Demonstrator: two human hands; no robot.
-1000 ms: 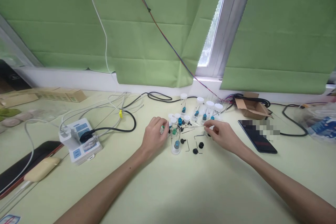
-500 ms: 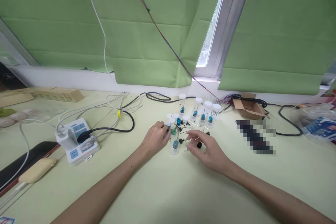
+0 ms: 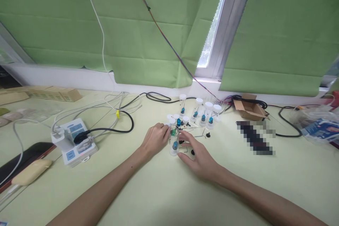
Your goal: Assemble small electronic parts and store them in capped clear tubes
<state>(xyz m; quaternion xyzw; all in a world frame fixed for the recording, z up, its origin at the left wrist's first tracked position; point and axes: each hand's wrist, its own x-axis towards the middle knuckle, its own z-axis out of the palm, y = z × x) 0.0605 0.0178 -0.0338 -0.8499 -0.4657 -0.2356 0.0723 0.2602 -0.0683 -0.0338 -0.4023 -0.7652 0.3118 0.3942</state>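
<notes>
My left hand (image 3: 156,137) rests on the table with its fingers curled together; whatever is in them is hidden. Just right of its fingertips stands a clear tube (image 3: 174,151) with a blue piece inside. My right hand (image 3: 200,155) is open beside this tube, thumb and fingers apart in a C shape, the fingertips close to its right side; contact is hard to tell. Behind the hands lie white caps (image 3: 185,119), a blue piece (image 3: 178,122) and small black and metal parts. A black knob-like part (image 3: 208,135) lies right of my right hand.
Several capped clear tubes (image 3: 203,116) with blue pieces stand farther back. An open cardboard box (image 3: 249,110) is at the back right, near a plastic bag (image 3: 317,127). To the left are a power strip (image 3: 79,148) with cables and a cream-coloured case (image 3: 31,172).
My right hand has moved left, from over the small parts to beside the clear tube, its fingers still apart. My left hand has stayed nearly in place. The view has shifted slightly.
</notes>
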